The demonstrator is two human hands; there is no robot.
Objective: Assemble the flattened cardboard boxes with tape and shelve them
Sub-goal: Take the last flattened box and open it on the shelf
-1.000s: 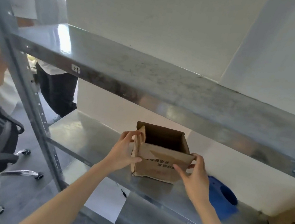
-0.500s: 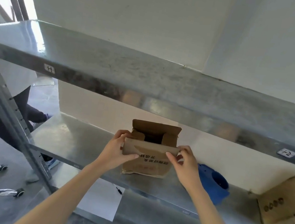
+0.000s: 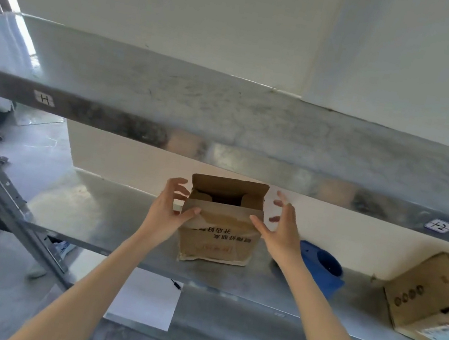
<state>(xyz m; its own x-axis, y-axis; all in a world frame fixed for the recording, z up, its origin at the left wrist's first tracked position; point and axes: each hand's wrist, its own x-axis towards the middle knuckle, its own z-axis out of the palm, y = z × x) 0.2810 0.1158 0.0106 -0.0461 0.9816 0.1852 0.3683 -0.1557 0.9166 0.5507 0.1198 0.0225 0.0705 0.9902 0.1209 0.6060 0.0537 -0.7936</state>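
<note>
**Seating the open box on the shelf**

The cardboard box point(image 3: 218, 240) stands upright on the lower shelf point(image 3: 91, 206), directly between your hands, with its top flaps raised and its mouth open. Neither hand is clasping it. Your left hand point(image 3: 166, 213) and right hand point(image 3: 281, 233) flank it with fingers spread clear of the side walls, and only the thumb tips appear to touch its top front edge.

To finish this placement well, I judge you should check that the base sits flat, since the bottom front edge looks bowed. Then draw both hands straight back so you don't drag it.

The board is thin, brown and creased, with a worn front panel, so it would probably dent under a hard squeeze. The shelf below your wrists is smooth, dull sheet metal.

Just beyond your right hand lies a blue moulded piece point(image 3: 323, 265) with a round hole. Further that way sits another brown carton point(image 3: 421, 288).
</note>
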